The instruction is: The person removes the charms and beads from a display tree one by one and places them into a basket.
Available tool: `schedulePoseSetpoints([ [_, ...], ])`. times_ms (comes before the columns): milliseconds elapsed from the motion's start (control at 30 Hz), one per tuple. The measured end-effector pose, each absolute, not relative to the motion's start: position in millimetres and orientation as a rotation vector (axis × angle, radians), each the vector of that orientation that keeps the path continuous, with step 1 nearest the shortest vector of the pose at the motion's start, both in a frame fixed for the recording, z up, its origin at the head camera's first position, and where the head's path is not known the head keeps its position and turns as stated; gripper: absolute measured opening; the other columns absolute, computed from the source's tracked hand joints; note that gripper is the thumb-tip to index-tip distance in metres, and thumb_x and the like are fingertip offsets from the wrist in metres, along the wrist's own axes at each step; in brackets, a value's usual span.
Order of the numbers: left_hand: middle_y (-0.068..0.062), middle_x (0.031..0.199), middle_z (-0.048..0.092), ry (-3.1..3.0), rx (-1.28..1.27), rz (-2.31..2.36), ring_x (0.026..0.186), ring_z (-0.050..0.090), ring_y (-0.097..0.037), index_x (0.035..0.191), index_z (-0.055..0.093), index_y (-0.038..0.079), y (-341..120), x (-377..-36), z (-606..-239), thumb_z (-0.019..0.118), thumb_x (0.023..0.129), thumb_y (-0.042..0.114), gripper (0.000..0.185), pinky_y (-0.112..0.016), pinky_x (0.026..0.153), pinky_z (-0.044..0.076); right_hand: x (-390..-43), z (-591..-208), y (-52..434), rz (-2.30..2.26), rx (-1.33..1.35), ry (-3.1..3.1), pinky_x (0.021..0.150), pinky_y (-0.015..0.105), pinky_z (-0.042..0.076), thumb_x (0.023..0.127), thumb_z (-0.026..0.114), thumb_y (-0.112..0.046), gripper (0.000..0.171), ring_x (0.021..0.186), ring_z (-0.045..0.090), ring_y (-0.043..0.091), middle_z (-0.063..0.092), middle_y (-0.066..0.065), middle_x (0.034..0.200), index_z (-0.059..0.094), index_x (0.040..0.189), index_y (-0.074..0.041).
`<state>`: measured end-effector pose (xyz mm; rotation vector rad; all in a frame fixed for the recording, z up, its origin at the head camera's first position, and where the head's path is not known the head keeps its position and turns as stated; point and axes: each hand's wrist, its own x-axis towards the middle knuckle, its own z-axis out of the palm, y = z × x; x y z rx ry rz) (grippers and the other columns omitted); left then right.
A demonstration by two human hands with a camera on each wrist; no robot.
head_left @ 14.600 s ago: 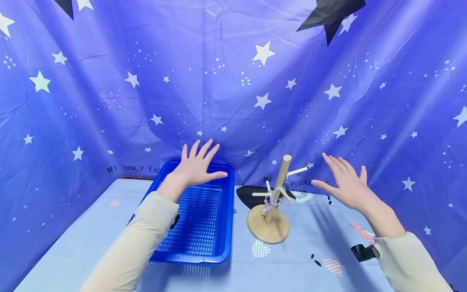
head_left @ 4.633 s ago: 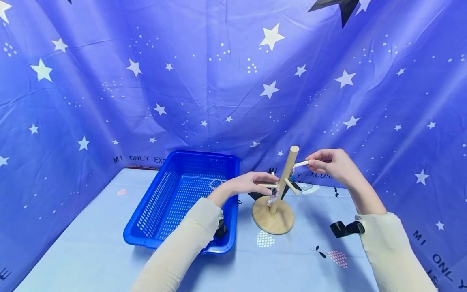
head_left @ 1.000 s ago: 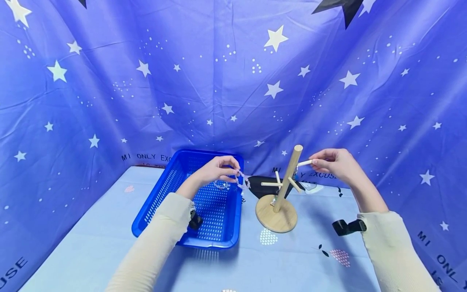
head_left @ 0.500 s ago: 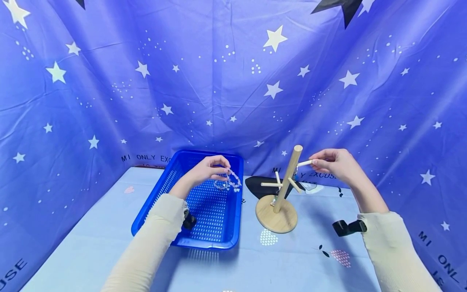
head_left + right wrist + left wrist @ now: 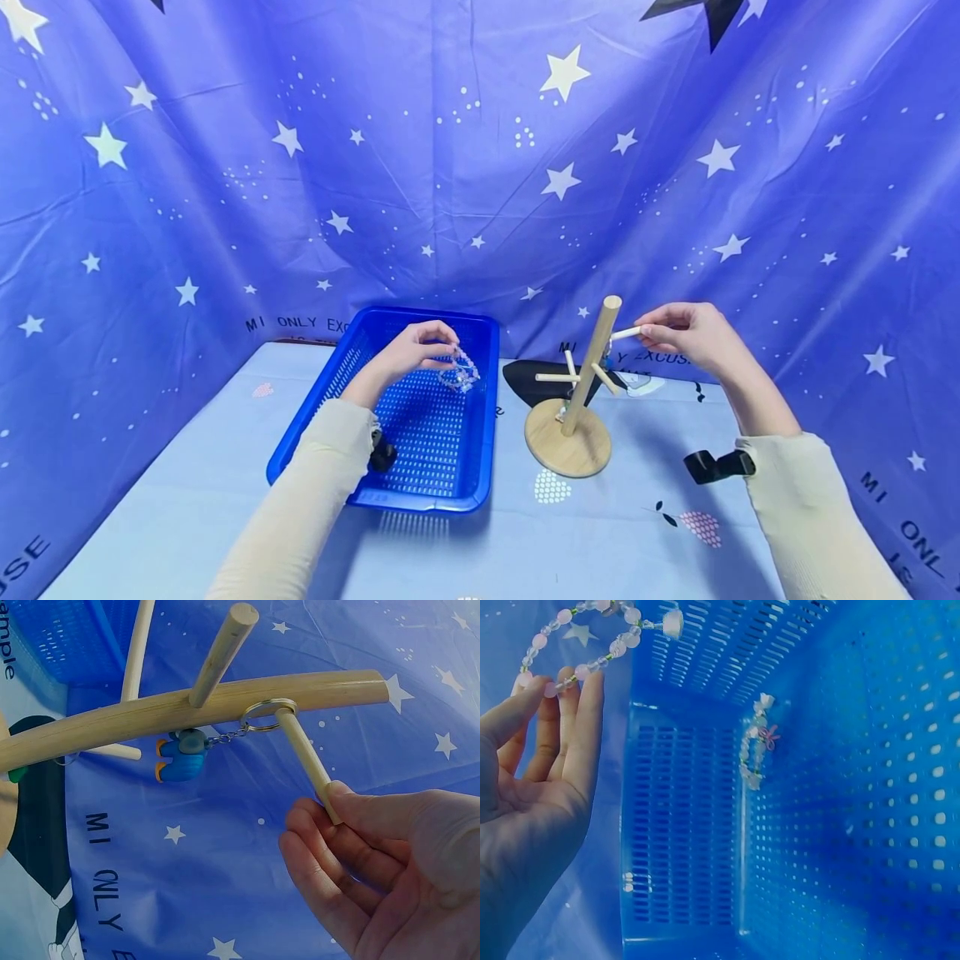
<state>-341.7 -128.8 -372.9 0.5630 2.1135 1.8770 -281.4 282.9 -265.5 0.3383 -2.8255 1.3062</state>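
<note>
Over the blue basket [image 5: 480, 450], my left hand [image 5: 401, 354] pinches a pink-and-clear beaded bracelet [image 5: 617, 649] between thumb and fingertips; a small pale charm [image 5: 673, 624] dangles from it. A second beaded bracelet [image 5: 751, 750] with a pink bow lies inside the basket. My right hand [image 5: 690, 333] pinches the end of an upper peg [image 5: 307, 754] on the wooden stand [image 5: 592, 358]. Around that peg hangs the ring of a keychain with a blue figure [image 5: 187, 759]. Something small hangs low by the stand's base [image 5: 551, 450], mostly hidden by the post in the head view.
Basket and stand sit side by side on a light blue patterned cloth [image 5: 622, 542]. Bare pegs [image 5: 557, 378] stick out from the stand toward the basket. A purple-blue curtain with stars [image 5: 420, 167] closes off the back and sides.
Since the earliest frame, one bracelet has appeared in the basket. My left hand took another off the stand and carried it left over the basket. My right hand came to the peg and stays there.
</note>
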Motion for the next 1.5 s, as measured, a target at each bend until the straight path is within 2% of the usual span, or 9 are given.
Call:
schedulePoseSetpoints([
  [233,-0.004,0.098,0.059,2.186,0.482,1.860,0.092,0.065,-0.016,0.118,0.053,-0.014,-134.3,-343.6,-379.1,0.055,0.100,0.001,0.023,-0.048,0.096,0.058,-280.3,-264.1,282.1,1.324,0.351,-2.812,0.073,0.017,0.060,0.099,0.061,-0.011,0.034,0.075,0.066,-0.004,0.071,-0.002,0.087,0.060,0.120,0.015],
  [333,-0.004,0.095,0.059,2.198,0.420,1.852,0.095,0.065,-0.021,0.120,0.052,-0.016,-135.9,-344.1,-381.8,0.054,0.100,-0.001,0.025,-0.052,0.099,0.055,-280.1,-263.7,281.7,1.352,0.355,-2.801,0.072,0.017,0.061,0.099,0.061,-0.009,0.033,0.075,0.066,-0.004,0.071,-0.006,0.084,0.059,0.120,0.017],
  [467,-0.003,0.093,0.059,2.221,0.340,1.814,0.105,0.064,-0.033,0.119,0.054,-0.014,-138.2,-345.1,-386.1,0.054,0.100,-0.001,0.023,-0.049,0.097,0.057,-280.4,-263.9,281.9,1.363,0.355,-2.798,0.073,0.018,0.061,0.099,0.061,-0.008,0.033,0.075,0.067,-0.004,0.071,-0.007,0.083,0.059,0.120,0.017],
  [600,-0.003,0.092,0.060,2.267,0.315,1.727,0.101,0.066,-0.029,0.117,0.057,-0.012,-141.2,-346.1,-391.2,0.054,0.100,-0.001,0.020,-0.044,0.092,0.060,-281.2,-264.7,282.8,1.357,0.353,-2.805,0.073,0.017,0.060,0.099,0.061,-0.010,0.034,0.075,0.066,-0.004,0.071,-0.007,0.084,0.059,0.121,0.016],
  [800,-0.007,0.094,0.062,2.356,0.261,1.542,0.102,0.066,-0.031,0.114,0.060,-0.009,-143.7,-344.7,-397.3,0.055,0.099,-0.001,0.018,-0.041,0.088,0.062,-282.5,-265.7,284.1,1.334,0.361,-2.813,0.073,0.017,0.060,0.099,0.061,-0.011,0.035,0.076,0.066,-0.004,0.071,-0.004,0.086,0.059,0.121,0.015],
  [933,-0.012,0.098,0.064,2.407,0.211,1.444,0.096,0.066,-0.024,0.110,0.062,-0.005,-144.4,-345.3,-401.7,0.056,0.099,-0.001,0.014,-0.039,0.085,0.063,-282.9,-266.0,284.0,1.327,0.363,-2.815,0.073,0.017,0.060,0.099,0.061,-0.011,0.035,0.076,0.066,-0.004,0.072,-0.004,0.087,0.059,0.121,0.015],
  [1200,-0.021,0.110,0.065,2.470,0.126,1.366,0.106,0.067,-0.033,0.110,0.061,-0.004,-146.0,-343.5,-405.4,0.054,0.099,-0.001,0.013,-0.042,0.087,0.062,-283.1,-266.4,284.3,1.328,0.358,-2.817,0.073,0.017,0.060,0.099,0.061,-0.012,0.035,0.075,0.066,-0.004,0.071,-0.006,0.086,0.059,0.121,0.015],
  [1300,-0.021,0.112,0.066,2.501,0.091,1.337,0.104,0.067,-0.030,0.112,0.061,-0.003,-146.8,-342.8,-406.2,0.054,0.099,0.000,0.015,-0.042,0.089,0.061,-283.0,-266.6,284.4,1.332,0.356,-2.817,0.073,0.017,0.060,0.099,0.061,-0.012,0.035,0.076,0.066,-0.004,0.071,-0.006,0.086,0.060,0.121,0.015],
  [1500,-0.013,0.102,0.067,2.545,0.028,1.312,0.090,0.065,-0.020,0.114,0.060,-0.003,-147.6,-342.8,-407.7,0.056,0.098,0.002,0.017,-0.042,0.089,0.061,-282.4,-266.4,284.6,1.341,0.365,-2.807,0.073,0.017,0.060,0.099,0.061,-0.011,0.034,0.075,0.066,-0.004,0.071,-0.007,0.085,0.059,0.121,0.015],
])
